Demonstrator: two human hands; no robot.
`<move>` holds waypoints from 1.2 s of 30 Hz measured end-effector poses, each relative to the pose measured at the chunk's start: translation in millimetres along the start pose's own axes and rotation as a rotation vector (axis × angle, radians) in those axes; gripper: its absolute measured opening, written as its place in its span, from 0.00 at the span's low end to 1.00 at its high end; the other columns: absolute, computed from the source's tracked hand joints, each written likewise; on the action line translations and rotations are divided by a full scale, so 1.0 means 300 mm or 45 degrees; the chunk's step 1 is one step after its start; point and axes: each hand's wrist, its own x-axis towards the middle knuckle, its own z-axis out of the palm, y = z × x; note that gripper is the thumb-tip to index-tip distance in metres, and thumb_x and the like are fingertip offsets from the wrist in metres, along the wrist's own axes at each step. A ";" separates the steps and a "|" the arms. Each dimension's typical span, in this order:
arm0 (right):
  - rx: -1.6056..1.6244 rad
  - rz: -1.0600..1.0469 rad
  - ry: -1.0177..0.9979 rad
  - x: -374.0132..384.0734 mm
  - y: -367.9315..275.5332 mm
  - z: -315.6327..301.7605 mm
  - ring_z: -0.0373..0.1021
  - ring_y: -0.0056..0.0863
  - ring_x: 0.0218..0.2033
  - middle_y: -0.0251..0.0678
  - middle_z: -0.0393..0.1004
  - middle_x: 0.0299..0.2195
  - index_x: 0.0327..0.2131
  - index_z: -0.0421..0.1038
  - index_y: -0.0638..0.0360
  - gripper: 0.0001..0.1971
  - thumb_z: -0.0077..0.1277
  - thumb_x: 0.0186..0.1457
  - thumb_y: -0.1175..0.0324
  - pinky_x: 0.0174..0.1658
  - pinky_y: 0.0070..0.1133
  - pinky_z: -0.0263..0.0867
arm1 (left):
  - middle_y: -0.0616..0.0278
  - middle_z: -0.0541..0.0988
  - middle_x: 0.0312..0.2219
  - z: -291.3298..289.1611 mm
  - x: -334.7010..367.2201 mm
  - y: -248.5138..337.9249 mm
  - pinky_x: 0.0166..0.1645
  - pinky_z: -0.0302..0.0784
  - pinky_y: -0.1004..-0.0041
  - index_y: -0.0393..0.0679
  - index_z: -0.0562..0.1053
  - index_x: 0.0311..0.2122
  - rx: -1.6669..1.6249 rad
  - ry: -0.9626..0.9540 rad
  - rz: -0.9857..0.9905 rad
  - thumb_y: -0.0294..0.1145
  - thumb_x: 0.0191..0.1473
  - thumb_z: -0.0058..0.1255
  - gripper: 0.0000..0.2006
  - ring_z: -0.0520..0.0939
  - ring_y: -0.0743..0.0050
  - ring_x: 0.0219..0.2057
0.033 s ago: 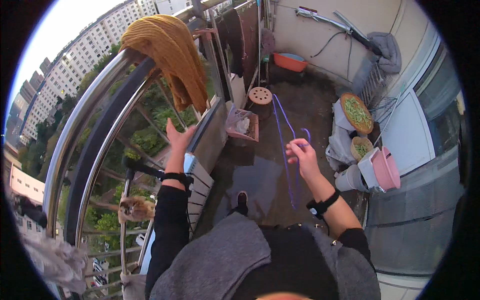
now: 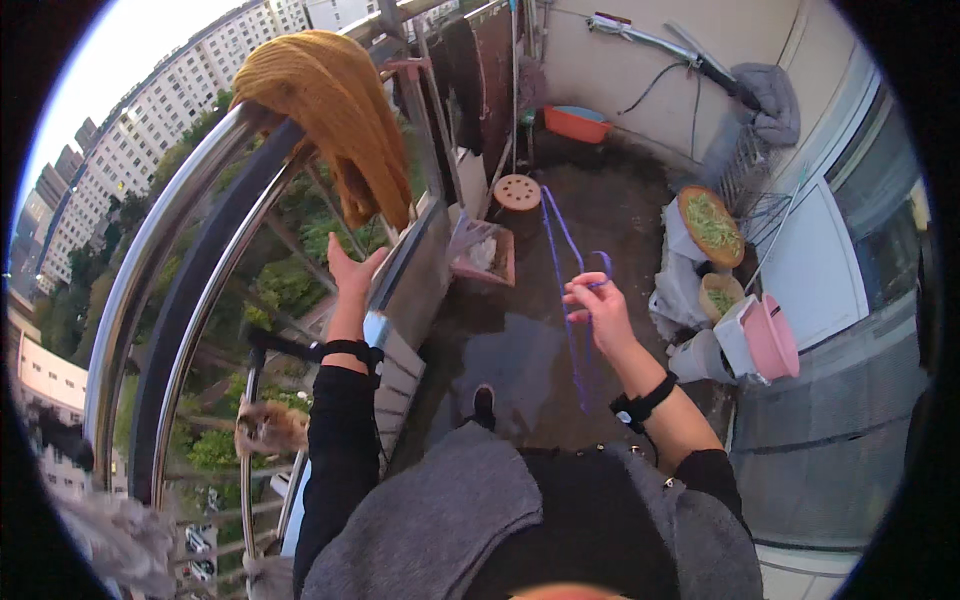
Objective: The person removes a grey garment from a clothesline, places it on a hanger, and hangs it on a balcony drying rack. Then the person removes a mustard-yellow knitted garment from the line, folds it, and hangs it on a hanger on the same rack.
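Note:
My right hand [image 2: 600, 310] is closed around a thin purple clothes hanger [image 2: 552, 235] near its hook. The hanger is tilted, one end pointing away from me and the other hanging down toward the floor. Near the railing, my left hand [image 2: 352, 275] is raised with its fingers spread and nothing in it. Just beyond its fingertips hangs a mustard-coloured knitted garment [image 2: 325, 95], draped over the metal railing [image 2: 165, 215].
A round stool [image 2: 518, 192] and a pink bin [image 2: 490, 255] stand ahead. On the right are a basket of green pods [image 2: 712, 225], a pink basin [image 2: 768, 338] and a grey bucket [image 2: 698, 355]. An orange basin [image 2: 577, 124] lies by the far wall.
My right hand has shifted slightly left and up, and the hanger's hook has turned a little. The view has moved slightly; my left hand stays spread beside the garment.

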 end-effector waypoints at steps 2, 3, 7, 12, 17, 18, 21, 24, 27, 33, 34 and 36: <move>0.004 0.089 -0.050 0.140 0.005 0.058 0.71 0.22 0.38 0.31 0.70 0.36 0.37 0.67 0.55 0.07 0.51 0.54 0.69 0.33 0.19 0.70 | 0.44 0.55 0.59 0.074 0.125 -0.031 0.60 0.57 0.61 0.39 0.44 0.64 0.162 -0.023 -0.031 0.45 0.33 0.70 0.58 0.59 0.52 0.59; -0.005 0.093 -0.090 0.209 0.010 0.083 0.71 0.23 0.39 0.31 0.70 0.38 0.38 0.66 0.55 0.09 0.51 0.54 0.70 0.34 0.20 0.70 | 0.43 0.59 0.57 0.107 0.171 -0.040 0.60 0.58 0.62 0.37 0.47 0.62 -0.005 0.013 0.118 0.46 0.31 0.71 0.57 0.61 0.51 0.58; 0.086 0.149 -0.114 0.474 0.062 0.194 0.69 0.23 0.43 0.32 0.69 0.40 0.37 0.65 0.56 0.09 0.51 0.52 0.75 0.38 0.21 0.71 | 0.46 0.66 0.50 0.208 0.270 0.025 0.56 0.65 0.63 0.35 0.57 0.55 -0.583 -0.252 0.234 0.41 0.27 0.73 0.49 0.69 0.50 0.52; 0.150 0.166 -0.111 0.713 0.204 0.300 0.67 0.21 0.42 0.32 0.68 0.42 0.37 0.64 0.56 0.09 0.50 0.52 0.76 0.37 0.21 0.71 | 0.49 0.70 0.45 0.328 0.225 0.146 0.50 0.68 0.63 0.35 0.63 0.49 -0.257 0.151 0.367 0.32 0.32 0.67 0.37 0.73 0.51 0.46; 0.123 0.273 -0.170 0.859 0.332 0.405 0.66 0.20 0.40 0.29 0.68 0.41 0.41 0.64 0.53 0.10 0.50 0.55 0.68 0.38 0.23 0.70 | 0.51 0.72 0.44 0.367 0.133 0.163 0.50 0.67 0.66 0.35 0.67 0.46 -0.385 0.270 0.083 0.30 0.42 0.59 0.24 0.73 0.60 0.46; 0.171 0.317 -0.186 0.872 0.351 0.432 0.66 0.20 0.40 0.28 0.67 0.40 0.43 0.64 0.52 0.11 0.50 0.56 0.67 0.38 0.24 0.70 | 0.52 0.72 0.44 0.356 0.113 0.158 0.50 0.67 0.67 0.35 0.68 0.45 -0.574 0.219 -0.014 0.30 0.43 0.58 0.23 0.74 0.62 0.45; 0.251 0.452 -0.240 0.919 0.387 0.534 0.66 0.20 0.41 0.28 0.67 0.39 0.47 0.63 0.52 0.14 0.48 0.58 0.64 0.39 0.26 0.70 | 0.58 0.73 0.44 0.318 0.086 0.144 0.50 0.67 0.69 0.36 0.68 0.45 -1.054 0.033 -0.456 0.19 0.42 0.52 0.20 0.73 0.65 0.46; 0.344 0.636 -0.396 0.970 0.395 0.641 0.66 0.21 0.42 0.30 0.67 0.41 0.51 0.61 0.54 0.17 0.46 0.59 0.63 0.39 0.25 0.69 | 0.60 0.73 0.45 0.269 0.091 0.142 0.52 0.68 0.66 0.37 0.65 0.49 -1.263 -0.096 -0.636 0.16 0.40 0.51 0.25 0.73 0.63 0.47; 0.415 0.547 -0.510 0.968 0.401 0.719 0.66 0.23 0.42 0.32 0.69 0.41 0.51 0.62 0.58 0.17 0.45 0.59 0.67 0.43 0.21 0.65 | 0.60 0.73 0.46 0.256 0.110 0.169 0.52 0.68 0.65 0.38 0.63 0.52 -1.244 -0.213 -0.682 0.19 0.43 0.53 0.27 0.73 0.63 0.47; 0.110 0.128 -0.536 0.901 0.428 0.714 0.66 0.21 0.39 0.34 0.71 0.37 0.39 0.66 0.60 0.08 0.50 0.55 0.72 0.40 0.20 0.64 | 0.59 0.73 0.46 0.325 0.130 0.268 0.49 0.72 0.64 0.40 0.63 0.52 -1.338 -0.231 -0.783 0.23 0.47 0.55 0.26 0.74 0.62 0.48; -0.079 0.033 -0.502 0.910 0.426 0.703 0.66 0.24 0.37 0.36 0.71 0.35 0.37 0.66 0.61 0.09 0.52 0.53 0.72 0.39 0.20 0.63 | 0.59 0.73 0.46 0.334 0.130 0.278 0.48 0.72 0.64 0.40 0.63 0.52 -1.320 -0.209 -0.833 0.23 0.47 0.55 0.25 0.74 0.62 0.47; -0.461 -0.139 -0.414 0.946 0.411 0.680 0.67 0.29 0.33 0.39 0.69 0.31 0.33 0.65 0.63 0.10 0.55 0.49 0.72 0.38 0.21 0.62 | 0.59 0.73 0.46 0.349 0.143 0.284 0.48 0.73 0.64 0.40 0.63 0.52 -1.324 -0.166 -0.855 0.21 0.47 0.54 0.25 0.74 0.61 0.47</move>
